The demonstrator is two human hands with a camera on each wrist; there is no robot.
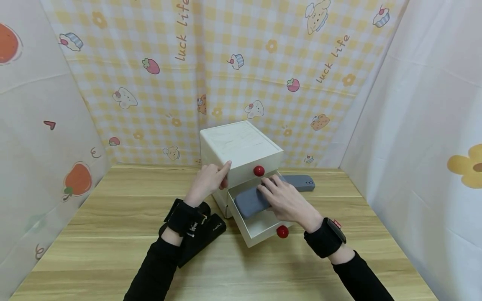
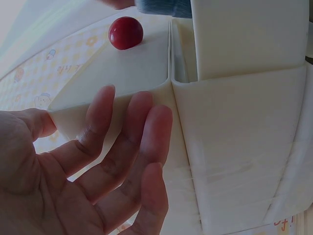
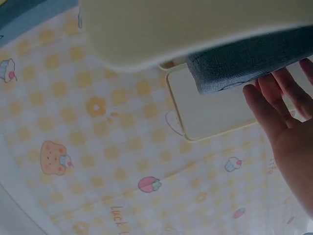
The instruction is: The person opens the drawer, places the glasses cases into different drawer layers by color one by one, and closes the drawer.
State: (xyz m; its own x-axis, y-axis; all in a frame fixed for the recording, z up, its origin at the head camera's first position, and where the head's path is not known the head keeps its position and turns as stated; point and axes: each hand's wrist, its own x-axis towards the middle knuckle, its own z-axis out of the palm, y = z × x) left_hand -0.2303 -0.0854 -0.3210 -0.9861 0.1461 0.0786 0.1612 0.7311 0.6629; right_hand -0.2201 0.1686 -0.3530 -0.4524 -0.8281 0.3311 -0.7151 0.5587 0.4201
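Wood-grain bench [image 1: 124,200], black pouch [image 1: 211,233] near left. Lower drawer [image 1: 263,236] is pulled out with a grey case [image 1: 249,203] in it, right hand [image 1: 287,201] fingers curled over that. Left hand [image 1: 207,182] holds nothing, fingers loosely bent at the near left corner of the white cabinet [image 1: 241,142]. Second grey case [image 1: 300,182] sits far right. Worry: shift the gripped case crooked and it might snag the drawer wall, dragging everything.
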